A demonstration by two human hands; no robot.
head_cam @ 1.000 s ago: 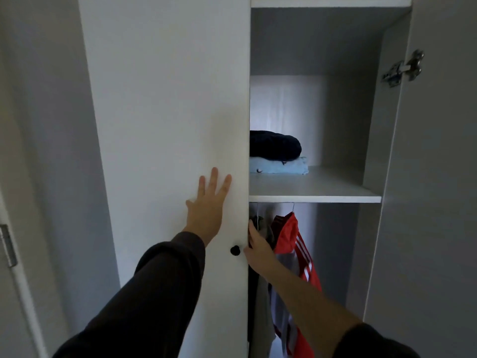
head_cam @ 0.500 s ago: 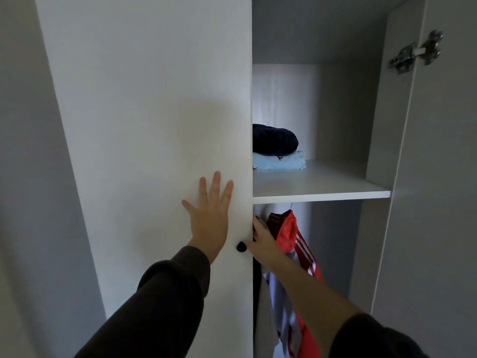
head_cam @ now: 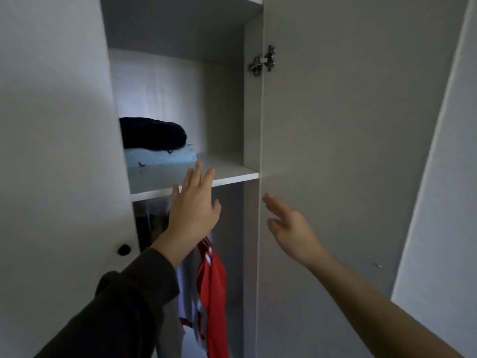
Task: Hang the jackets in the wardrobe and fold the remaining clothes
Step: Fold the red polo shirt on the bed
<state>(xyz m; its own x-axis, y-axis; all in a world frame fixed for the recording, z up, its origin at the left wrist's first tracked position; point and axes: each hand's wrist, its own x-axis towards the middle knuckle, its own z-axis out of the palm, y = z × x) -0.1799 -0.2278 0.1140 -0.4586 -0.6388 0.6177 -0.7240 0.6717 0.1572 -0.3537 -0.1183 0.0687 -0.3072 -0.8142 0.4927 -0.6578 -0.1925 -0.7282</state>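
A person stands at an open wardrobe (head_cam: 224, 99), both hands off the left door (head_cam: 56, 177), where half a second ago the left palm lay flat on the panel and the right hand was at the door's edge beside the black knob (head_cam: 124, 250). The left hand (head_cam: 193, 210) is now raised in front of the opening, fingers straight and close together, their tips over the front edge of the shelf (head_cam: 232, 174). The right hand (head_cam: 291, 228) has crossed to the right door (head_cam: 348, 151), fingers loosely extended and holding nothing; motion blur leaves it unclear whether they touch the panel. The view has also swung right. A red jacket (head_cam: 211, 285) with white stripes hangs below the shelf, its top hidden behind the left wrist and its hem cut off by the frame. On the shelf a dark folded garment (head_cam: 152, 133) lies on a light blue one (head_cam: 165, 157), both partly hidden by the left door. What hangs left of the jacket is too dark to make out.
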